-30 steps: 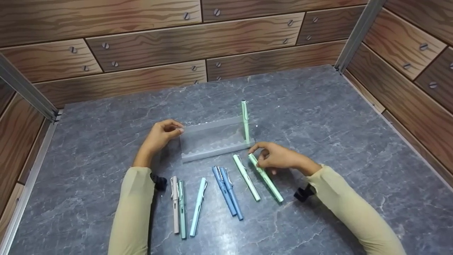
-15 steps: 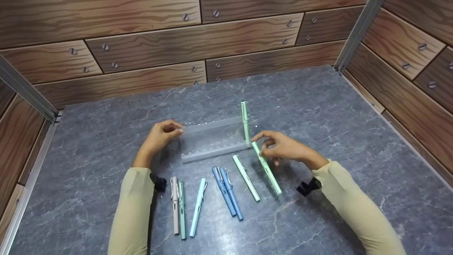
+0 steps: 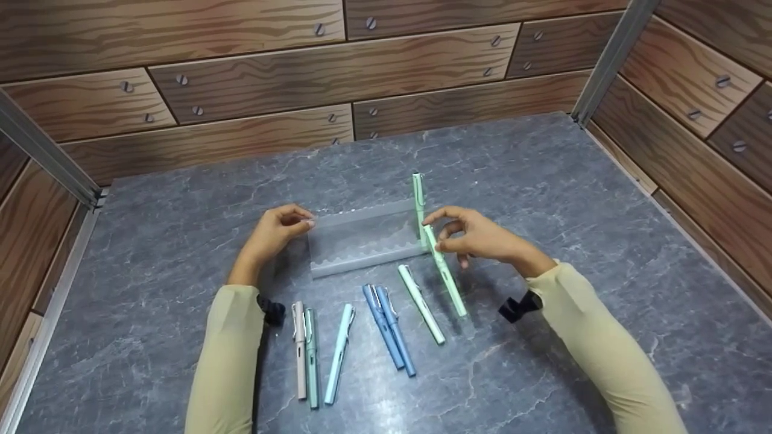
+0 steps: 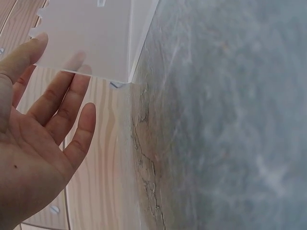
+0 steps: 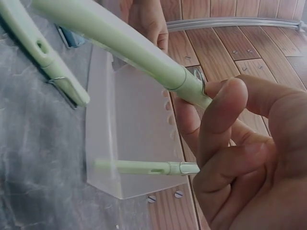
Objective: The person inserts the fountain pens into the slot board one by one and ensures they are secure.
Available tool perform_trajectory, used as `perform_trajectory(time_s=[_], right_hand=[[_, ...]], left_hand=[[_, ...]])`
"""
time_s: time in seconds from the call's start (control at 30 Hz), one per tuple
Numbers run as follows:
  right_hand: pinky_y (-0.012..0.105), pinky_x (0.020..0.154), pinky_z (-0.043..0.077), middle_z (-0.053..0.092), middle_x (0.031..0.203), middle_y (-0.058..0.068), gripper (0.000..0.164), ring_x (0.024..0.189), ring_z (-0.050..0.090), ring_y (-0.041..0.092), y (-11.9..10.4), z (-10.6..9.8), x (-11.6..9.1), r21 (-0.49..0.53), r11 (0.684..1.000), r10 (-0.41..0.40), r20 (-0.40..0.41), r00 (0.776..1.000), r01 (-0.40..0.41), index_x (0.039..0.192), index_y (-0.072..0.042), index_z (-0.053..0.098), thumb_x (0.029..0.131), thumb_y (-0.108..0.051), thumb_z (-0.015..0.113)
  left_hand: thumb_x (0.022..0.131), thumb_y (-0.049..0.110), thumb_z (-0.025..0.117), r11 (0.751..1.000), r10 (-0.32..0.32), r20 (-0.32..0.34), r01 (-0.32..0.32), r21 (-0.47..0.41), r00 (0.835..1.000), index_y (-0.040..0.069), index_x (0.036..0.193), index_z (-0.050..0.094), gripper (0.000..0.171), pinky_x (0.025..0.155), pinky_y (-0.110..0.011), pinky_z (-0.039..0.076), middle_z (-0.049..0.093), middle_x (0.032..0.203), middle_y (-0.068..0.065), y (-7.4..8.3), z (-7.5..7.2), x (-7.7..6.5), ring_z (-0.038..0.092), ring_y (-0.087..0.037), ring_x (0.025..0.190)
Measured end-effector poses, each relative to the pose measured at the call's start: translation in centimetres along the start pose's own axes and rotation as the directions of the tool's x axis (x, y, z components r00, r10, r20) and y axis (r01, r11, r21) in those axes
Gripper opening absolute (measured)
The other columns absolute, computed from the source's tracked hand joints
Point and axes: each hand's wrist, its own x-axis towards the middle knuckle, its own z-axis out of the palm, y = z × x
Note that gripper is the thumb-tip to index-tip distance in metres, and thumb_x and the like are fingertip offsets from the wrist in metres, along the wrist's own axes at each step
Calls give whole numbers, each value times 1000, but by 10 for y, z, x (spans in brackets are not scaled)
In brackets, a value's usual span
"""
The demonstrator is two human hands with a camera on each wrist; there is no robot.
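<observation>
Brown plank walls (image 3: 259, 63) stand around a gray, streaky table (image 3: 531, 181); the left hand (image 3: 271, 232) pinches a clear rack (image 3: 362, 263), the right hand (image 3: 485, 237) a green pen (image 3: 446, 274).

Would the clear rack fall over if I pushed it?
The rack looks thin, so it's probably light and might slide. It looks straight, so it's likely fairly stiff. The left hand pinches one end, which may help stop it tipping.

Both sleeves (image 3: 223, 361) cut off at near edge, tabletop (image 4: 230, 120) blurred in left wrist view, held pen (image 5: 124, 44) cropped in right wrist view, blue pen (image 5: 72, 39) mostly hidden behind it
</observation>
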Motion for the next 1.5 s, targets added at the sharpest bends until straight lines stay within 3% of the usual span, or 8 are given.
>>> perform_trajectory(time_s=[0.27,0.47,0.7,0.77,1.03,1.3,1.5], right_hand=[[22,43,38,63,90,6,42,45,53,11,-9,-4,5,16,1000,-20,-22,1000,20,133,-13,50,92,-10,61],[22,44,42,63,91,6,43,45,53,10,-16,-6,9,31,999,-41,-37,998,42,133,-12,49,92,-8,62],[20,43,41,63,90,5,43,46,53,10,-21,-8,20,28,998,-51,-52,997,52,132,-13,50,91,-7,62],[20,43,39,63,90,5,43,47,53,10,-21,-9,23,13,998,-55,-53,997,56,132,-14,50,91,-8,62],[23,46,44,62,90,5,45,47,52,10,-26,-9,30,28,996,-78,-64,995,80,133,-10,49,90,-4,61],[21,44,43,60,91,6,46,47,53,11,-36,-11,35,23,995,-96,-78,992,98,134,-11,49,90,-5,62],[23,46,46,61,91,6,46,47,53,11,-41,-12,38,36,994,-104,-86,991,107,134,-10,48,90,-3,62]], left_hand=[[91,6,64,1000,17,4,-17,-13,1000,-9,107,65,22,74,-19,46,68,97,-14,2,0,1,58,-2,79],[92,6,63,1000,13,5,-13,4,1000,-10,108,64,23,74,-20,47,69,97,-14,1,0,1,58,-3,79],[92,14,66,1000,-12,-11,12,-9,1000,-2,108,67,23,75,-20,47,69,101,-10,-33,3,15,60,-3,82],[92,17,66,1000,-20,-11,20,-1,1000,0,108,68,24,76,-22,47,70,102,-9,-35,3,16,60,-4,84],[93,19,65,1000,-22,2,22,10,1000,1,111,67,25,78,-29,48,69,106,-11,-36,1,18,60,-5,85],[92,16,65,1000,-3,-11,3,10,1000,-1,110,67,24,74,-20,47,69,103,-9,-37,0,21,59,-2,83],[92,16,66,1000,2,-8,-2,-3,1000,1,107,67,22,76,-24,48,69,99,-5,-36,1,17,60,-5,84]])
